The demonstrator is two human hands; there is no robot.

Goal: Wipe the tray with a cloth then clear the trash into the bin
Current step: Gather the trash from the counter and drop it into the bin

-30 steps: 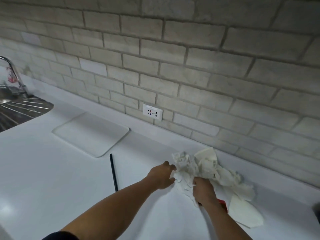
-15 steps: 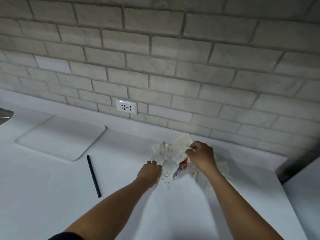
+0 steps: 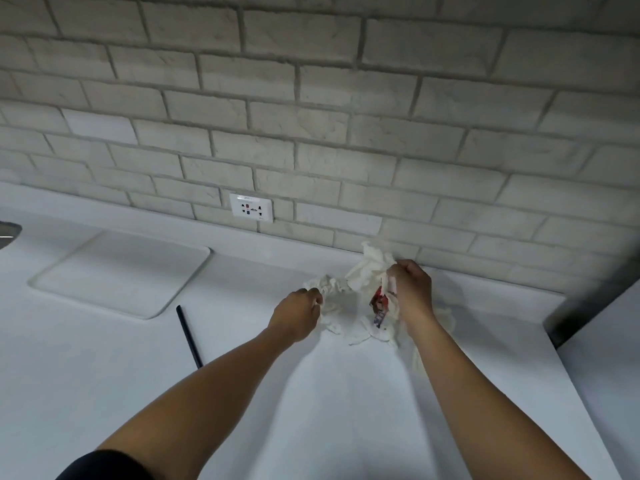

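Two hands are seen, both over the white surface [image 3: 311,410] near the brick wall [image 3: 346,98]. The left hand [image 3: 298,315] is curled, fingers closed on the edge of a crumpled white paper wad [image 3: 329,289]; the pinch is at the wad's left end. The right hand [image 3: 410,292] is curled tight round a bunch of white paper trash [image 3: 372,263] plus one red-and-blue wrapper [image 3: 379,306], which hangs down from the fist. The bunch is raised off the surface; the wad between the hands looks joined to it, though a gap cannot be ruled out. More white paper scraps [image 3: 367,336] are left lying on the surface under and just beside the right wrist; an exact count cannot be made, since they overlap.

One white tray [image 3: 121,271] is lain flat on the surface, well apart to the left of the hands, nothing on it. One black stick [image 3: 188,336] is lain just beside the tray's near right corner, pointing toward the camera. One wall socket [image 3: 251,207] is set in the brick above the backsplash. No cloth or bin is made out.
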